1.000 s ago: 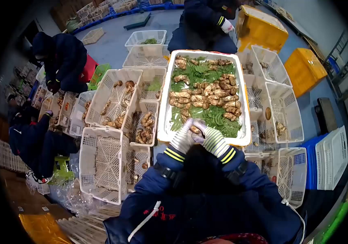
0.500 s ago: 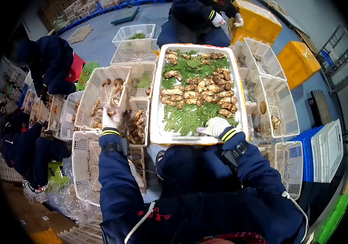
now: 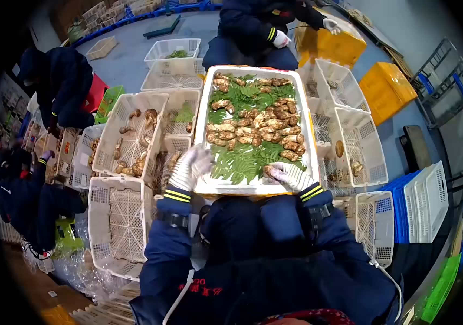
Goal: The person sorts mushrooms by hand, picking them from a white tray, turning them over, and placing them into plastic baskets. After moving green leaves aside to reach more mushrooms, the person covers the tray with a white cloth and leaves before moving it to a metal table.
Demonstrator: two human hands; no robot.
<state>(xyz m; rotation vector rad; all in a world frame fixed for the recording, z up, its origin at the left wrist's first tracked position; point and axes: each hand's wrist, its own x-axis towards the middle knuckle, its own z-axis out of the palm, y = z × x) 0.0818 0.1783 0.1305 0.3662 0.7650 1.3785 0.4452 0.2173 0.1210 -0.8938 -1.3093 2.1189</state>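
In the head view, the person's gloved left hand (image 3: 189, 168) hovered with fingers spread and nothing in it, over the left rim of a white tray (image 3: 253, 189). Just left of that hand sat a small white basket (image 3: 167, 158) holding mushrooms. The gloved right hand (image 3: 290, 175) lay inside the tray's near end, fingers curled around a brown mushroom (image 3: 267, 171) resting on fern leaves (image 3: 240, 160). Beyond that hand lay a pile of mushrooms (image 3: 257, 129). Farther off, across the tray, sat a co-worker (image 3: 253, 30) in dark clothing.
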